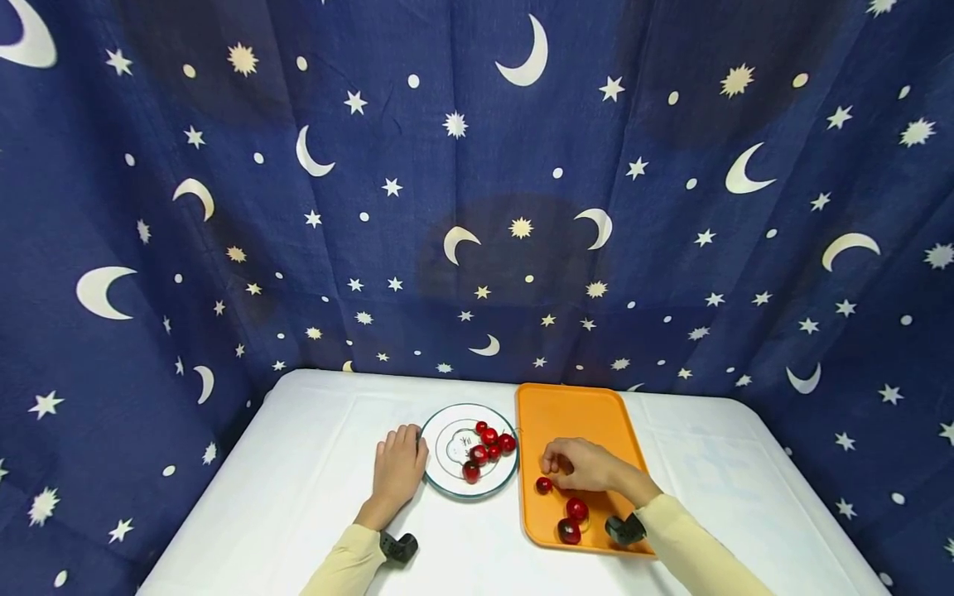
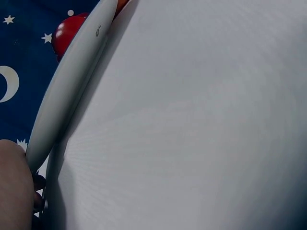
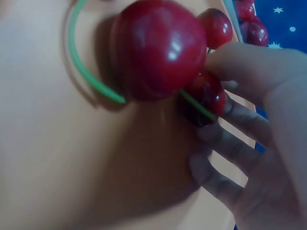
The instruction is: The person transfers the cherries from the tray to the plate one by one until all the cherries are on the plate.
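Observation:
My left hand (image 1: pixel 399 465) is at the left edge of a white plate (image 1: pixel 447 480) with a dark rim. In the left wrist view the thumb (image 2: pixel 13 184) lies on the upper side of the plate's rim, with fingertips on the underside. Several red cherries (image 1: pixel 479 454) lie on the plate. Over an orange tray (image 1: pixel 570 410), my right hand (image 1: pixel 589 465) pinches a dark red cherry (image 3: pixel 204 98) between thumb and fingers, mostly hidden in the head view. Another cherry (image 1: pixel 544 486) lies just left of the right hand. Two more cherries (image 1: pixel 570 531) sit nearer the tray's front.
A white cloth (image 1: pixel 328 463) covers the table under the plate and tray, which stand side by side. Behind the table hangs a dark blue curtain (image 1: pixel 417 248) with moons and stars. A black wrist device (image 1: pixel 624 530) overlaps the tray's front right.

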Demonstrator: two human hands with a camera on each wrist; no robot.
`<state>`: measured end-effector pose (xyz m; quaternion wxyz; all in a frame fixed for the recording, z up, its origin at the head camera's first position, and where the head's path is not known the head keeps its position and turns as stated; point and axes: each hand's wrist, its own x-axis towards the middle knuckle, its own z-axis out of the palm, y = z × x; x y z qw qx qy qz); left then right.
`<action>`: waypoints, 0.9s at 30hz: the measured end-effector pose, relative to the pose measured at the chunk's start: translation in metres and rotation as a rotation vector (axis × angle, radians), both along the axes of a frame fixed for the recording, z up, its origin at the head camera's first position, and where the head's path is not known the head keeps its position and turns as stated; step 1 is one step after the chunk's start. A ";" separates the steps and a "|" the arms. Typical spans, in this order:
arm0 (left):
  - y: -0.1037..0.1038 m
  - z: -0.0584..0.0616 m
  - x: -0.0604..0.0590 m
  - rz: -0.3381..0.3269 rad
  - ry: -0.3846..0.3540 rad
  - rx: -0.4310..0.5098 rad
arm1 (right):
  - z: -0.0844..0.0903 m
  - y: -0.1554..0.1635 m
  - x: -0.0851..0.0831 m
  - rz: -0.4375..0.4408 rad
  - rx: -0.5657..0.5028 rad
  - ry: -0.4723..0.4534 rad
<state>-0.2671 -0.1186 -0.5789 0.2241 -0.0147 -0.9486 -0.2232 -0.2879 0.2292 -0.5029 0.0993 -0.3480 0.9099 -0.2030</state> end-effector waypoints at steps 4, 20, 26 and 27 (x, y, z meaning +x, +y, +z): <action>0.000 0.005 0.001 0.001 -0.009 -0.008 | -0.001 -0.002 0.001 -0.018 0.011 0.029; 0.001 0.007 0.006 0.005 -0.006 -0.013 | -0.006 -0.007 0.009 -0.081 0.049 0.165; 0.001 0.007 0.005 0.008 -0.027 -0.016 | -0.009 -0.007 0.006 -0.055 0.085 0.283; 0.001 0.007 0.004 0.006 -0.032 -0.014 | -0.009 -0.007 0.006 -0.048 0.089 0.301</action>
